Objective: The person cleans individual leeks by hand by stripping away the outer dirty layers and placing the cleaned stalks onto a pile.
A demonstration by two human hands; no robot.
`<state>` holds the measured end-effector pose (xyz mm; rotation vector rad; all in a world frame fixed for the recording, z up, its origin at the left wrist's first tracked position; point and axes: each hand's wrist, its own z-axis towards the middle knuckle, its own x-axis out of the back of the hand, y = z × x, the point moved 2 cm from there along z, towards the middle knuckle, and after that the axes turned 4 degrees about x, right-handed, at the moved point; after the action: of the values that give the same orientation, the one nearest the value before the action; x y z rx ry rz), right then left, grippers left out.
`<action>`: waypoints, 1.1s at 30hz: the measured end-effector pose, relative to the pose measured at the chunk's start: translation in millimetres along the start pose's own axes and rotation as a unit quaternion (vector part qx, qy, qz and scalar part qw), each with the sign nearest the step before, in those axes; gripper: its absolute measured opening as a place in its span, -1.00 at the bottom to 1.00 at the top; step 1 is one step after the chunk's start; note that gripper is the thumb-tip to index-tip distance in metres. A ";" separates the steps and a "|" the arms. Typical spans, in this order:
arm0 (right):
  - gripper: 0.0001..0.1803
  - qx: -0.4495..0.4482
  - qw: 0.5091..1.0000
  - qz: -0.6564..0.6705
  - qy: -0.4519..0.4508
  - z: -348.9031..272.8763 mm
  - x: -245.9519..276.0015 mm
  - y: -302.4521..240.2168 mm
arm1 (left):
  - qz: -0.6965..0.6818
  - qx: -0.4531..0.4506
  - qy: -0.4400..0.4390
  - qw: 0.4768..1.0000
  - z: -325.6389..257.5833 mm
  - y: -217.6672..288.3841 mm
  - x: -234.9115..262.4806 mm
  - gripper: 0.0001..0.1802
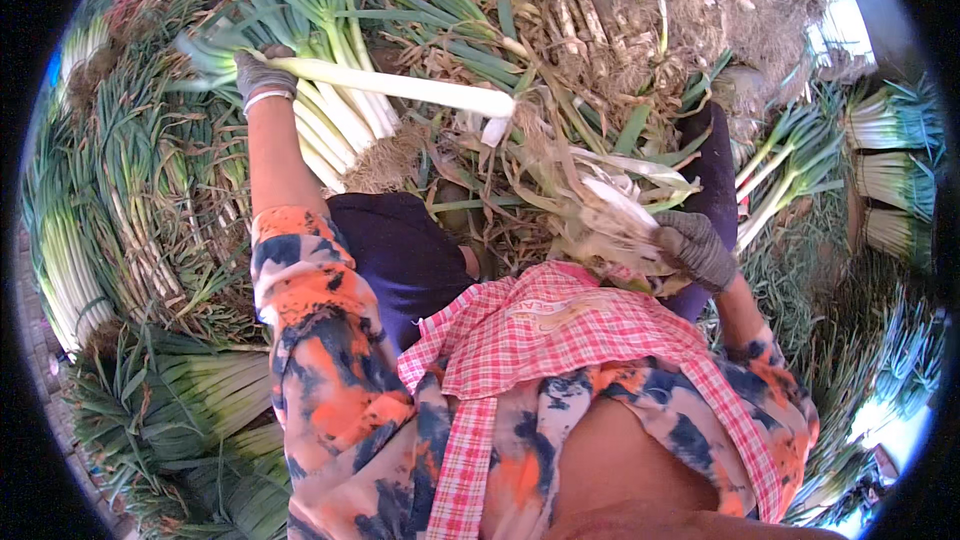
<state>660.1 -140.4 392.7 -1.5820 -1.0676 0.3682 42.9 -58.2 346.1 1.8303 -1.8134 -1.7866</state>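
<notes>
My left hand point(266, 76), in a grey glove, is closed round a green onion point(400, 88) near its leafy end. The smooth white shank points right, across the middle. Under it lies a bunch of green onions point(335, 125) with white stalks and brown roots. My right hand point(697, 248), also gloved, sits lower right, its fingers closed on stripped outer leaves point(615, 202), pale and papery. These trail up and left from the hand, apart from the held onion's white end.
Unpeeled green onions with dry roots point(590, 25) are heaped at the far side. Loose dry leaves point(480, 205) litter the space between my knees. Several tidy bundles point(890, 180) stand at the right, and more bundles point(215, 385) lie at the left. A pink checked apron point(560, 325) covers my lap.
</notes>
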 end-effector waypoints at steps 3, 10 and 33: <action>-0.58 -0.003 0.936 -0.352 0.030 26.2 9.5 -12.4 | 0.006 0.011 0.062 0.998 -26.8 -21.2 -34.4 -0.55; -0.39 0.308 0.844 -0.375 0.231 145.7 -41.4 -108.8 | 0.006 -0.030 0.044 0.999 -83.9 -21.1 -73.7 -0.64; -0.84 0.280 0.848 0.426 0.146 236.9 -93.1 -141.2 | -0.017 -0.057 -0.319 0.946 -134.1 3.3 -85.4 -0.69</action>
<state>377.6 -74.4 417.0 -1.4193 0.0638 0.9061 157.6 -89.1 451.8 1.3330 -1.7719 -2.6552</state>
